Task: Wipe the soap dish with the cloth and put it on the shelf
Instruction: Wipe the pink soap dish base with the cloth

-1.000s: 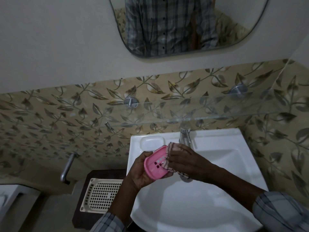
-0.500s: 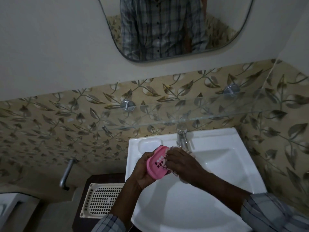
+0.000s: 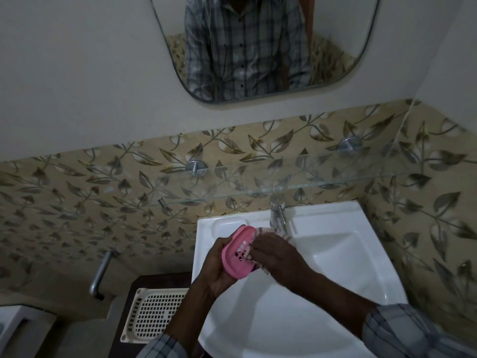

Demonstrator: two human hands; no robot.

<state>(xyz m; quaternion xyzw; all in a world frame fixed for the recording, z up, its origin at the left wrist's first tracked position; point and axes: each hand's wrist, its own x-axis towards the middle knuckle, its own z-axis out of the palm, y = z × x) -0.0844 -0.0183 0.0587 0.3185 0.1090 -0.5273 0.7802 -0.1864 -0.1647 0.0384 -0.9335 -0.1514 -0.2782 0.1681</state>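
**Soap dish held over sink — cloth pressed to its inner face**

The pink soap dish (image 3: 238, 254) is held tilted above the white sink (image 3: 335, 267), in front of the tap (image 3: 277, 214) and below the glass shelf (image 3: 309, 188); it is not on the shelf. The dish is gripped from behind and below by the left hand (image 3: 216, 272), so that the slotted inner face is turned toward the right hand (image 3: 277, 257).

The right hand's fingers (image 3: 258, 248) are curled on the pink-and-white striped cloth (image 3: 261, 231), which is pressed against the right side of the dish's inner face. Cloth is seen above the knuckles and a little below the palm — how much is bunched under the hand cannot be told.

The shelf is carried on 2 round metal mounts (image 3: 196, 167) against leaf-pattern tiles. A plaid shirt is reflected in the mirror (image 3: 335, 60) above. Left of the sink, 1 white perforated tray (image 3: 154, 313) lies on a dark bench (image 3: 134, 290); a metal pipe (image 3: 99, 275) is fixed to the wall further left.
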